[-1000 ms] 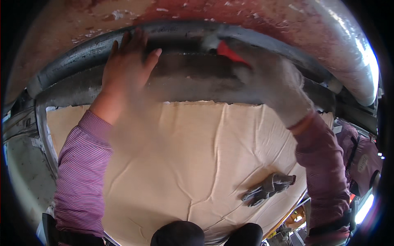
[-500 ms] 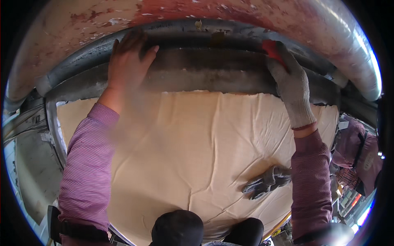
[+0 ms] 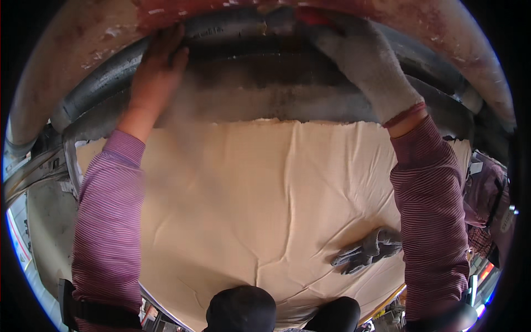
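Note:
My bare left hand [image 3: 157, 72] rests with its fingers reaching onto a dark metal pipe [image 3: 221, 27] at the top left. The fingers look stretched out and hold nothing I can see. My right hand [image 3: 368, 58], in a light grey knit glove, reaches to the same pipe right of the middle. It is closed on a small red thing [image 3: 315, 17], blurred and partly hidden by the glove, so its kind cannot be made out. Below the hands runs a dark, scuffed metal ledge [image 3: 265, 99], and a wrinkled beige cloth [image 3: 221, 182] is spread in front of it.
A large, worn red and tan roller [image 3: 99, 50] curves across the top, close above my hands. On the cloth lies a dark grey glove [image 3: 368, 252] near my right forearm. A purple garment or bag [image 3: 487, 193] hangs at the right; cables [image 3: 33, 174] run along the left.
My right hand has moved left and farther up along the pipe with the red thing. My left hand has shifted slightly left and upward. The view has moved a little.

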Tool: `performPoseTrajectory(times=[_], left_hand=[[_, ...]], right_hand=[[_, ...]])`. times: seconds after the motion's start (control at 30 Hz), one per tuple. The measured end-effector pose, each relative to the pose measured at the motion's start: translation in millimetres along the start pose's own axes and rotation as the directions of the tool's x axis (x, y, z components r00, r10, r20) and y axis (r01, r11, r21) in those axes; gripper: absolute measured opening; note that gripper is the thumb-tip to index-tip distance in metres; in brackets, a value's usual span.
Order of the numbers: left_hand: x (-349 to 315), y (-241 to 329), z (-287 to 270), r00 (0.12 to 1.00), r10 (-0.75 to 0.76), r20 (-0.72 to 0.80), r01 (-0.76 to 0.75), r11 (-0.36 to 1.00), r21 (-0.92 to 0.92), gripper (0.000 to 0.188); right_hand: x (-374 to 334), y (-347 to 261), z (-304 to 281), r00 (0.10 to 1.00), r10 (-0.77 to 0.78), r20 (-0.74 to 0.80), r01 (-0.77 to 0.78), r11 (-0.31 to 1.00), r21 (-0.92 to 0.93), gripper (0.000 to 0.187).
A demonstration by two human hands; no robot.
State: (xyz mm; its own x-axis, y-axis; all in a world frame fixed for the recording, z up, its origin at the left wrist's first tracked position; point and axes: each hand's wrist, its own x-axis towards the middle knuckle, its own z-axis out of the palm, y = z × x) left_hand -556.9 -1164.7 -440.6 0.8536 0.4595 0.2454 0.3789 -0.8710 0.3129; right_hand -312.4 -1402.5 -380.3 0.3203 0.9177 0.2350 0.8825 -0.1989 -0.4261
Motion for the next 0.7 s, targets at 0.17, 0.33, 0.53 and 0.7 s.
performPoseTrajectory(times=[0.17, 0.33, 0.53, 0.7], left_hand=[[-22.5, 1.0, -6.9, 0.988, 0.009, 0.155, -0.059, 0.946, 0.319, 0.039], [-18.4, 18.0, -9.5, 0.972, 0.098, 0.215, -0.209, 0.783, 0.585, 0.038], [-21.4, 9.3, -5.7, 0.992, -0.001, -0.129, 0.041, 0.948, 0.315, 0.046], [-21.4, 16.2, -6.0, 0.986, 0.002, 0.165, -0.082, 0.872, 0.482, 0.047]], right_hand=[[-30.2, -7.3, -13.7, 0.967, 0.206, 0.151, -0.206, 0.978, -0.014, 0.037], [-5.6, -17.0, -11.9, 0.947, -0.164, 0.276, 0.302, 0.747, -0.592, 0.034], [-28.4, -22.4, -13.6, 0.955, 0.269, 0.128, -0.278, 0.958, 0.066, 0.038], [-3.3, -47.2, -6.9, 0.987, 0.081, 0.137, -0.055, 0.982, -0.181, 0.028]])
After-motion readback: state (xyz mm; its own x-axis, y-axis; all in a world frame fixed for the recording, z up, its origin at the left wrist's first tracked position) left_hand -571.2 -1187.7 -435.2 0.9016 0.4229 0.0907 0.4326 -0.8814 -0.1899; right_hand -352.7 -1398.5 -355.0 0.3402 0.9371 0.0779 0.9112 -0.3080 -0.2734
